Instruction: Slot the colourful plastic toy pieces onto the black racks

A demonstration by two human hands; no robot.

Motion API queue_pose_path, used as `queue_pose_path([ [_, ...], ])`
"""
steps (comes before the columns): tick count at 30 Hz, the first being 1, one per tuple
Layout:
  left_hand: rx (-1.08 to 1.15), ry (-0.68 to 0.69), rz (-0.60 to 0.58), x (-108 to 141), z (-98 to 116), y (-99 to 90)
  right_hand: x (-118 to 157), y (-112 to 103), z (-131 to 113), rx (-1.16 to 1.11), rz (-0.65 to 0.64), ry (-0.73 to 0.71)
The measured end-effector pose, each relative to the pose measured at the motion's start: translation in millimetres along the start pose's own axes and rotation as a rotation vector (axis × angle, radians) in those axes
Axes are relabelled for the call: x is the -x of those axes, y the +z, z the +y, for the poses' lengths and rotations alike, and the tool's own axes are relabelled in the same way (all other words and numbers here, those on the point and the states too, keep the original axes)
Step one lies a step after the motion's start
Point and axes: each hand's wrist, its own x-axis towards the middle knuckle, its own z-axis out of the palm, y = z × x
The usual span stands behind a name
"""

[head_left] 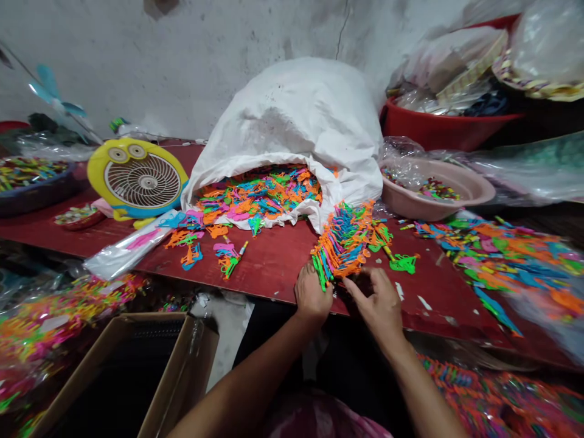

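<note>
A thick bundle of small coloured plastic pieces, in orange, green, blue and pink, lies at the front edge of the red table. My left hand is closed around the near left end of this bundle. At its near right side is my right hand, fingers apart and curved, the fingertips close to the bundle; whether they touch it is unclear. Behind stands a large white sack, its mouth open towards me and full of similar pieces. A few loose pieces lie in front of the sack.
A yellow fan stands left of the sack, beside a plastic bag. On the right are a pink basin, a red tub and a spread pile of pieces. An open cardboard box sits below the table edge.
</note>
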Motion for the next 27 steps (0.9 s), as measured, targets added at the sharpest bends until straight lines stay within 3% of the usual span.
queue_pose_path([
  [3,-0.041,0.005,-0.008,2.3,4.9,1.5,-0.5,-10.4,10.6,-0.13,-0.076,0.013],
  [7,-0.089,0.018,-0.027,6.3,13.1,4.0,-1.7,-18.6,20.9,-0.131,-0.08,-0.03],
  [21,-0.134,0.102,-0.078,11.6,20.4,8.8,8.9,-15.2,15.9,0.103,0.058,-0.009],
  [27,-0.152,0.061,-0.14,1.3,25.0,6.6,8.8,-20.7,27.7,-0.036,0.017,0.022],
])
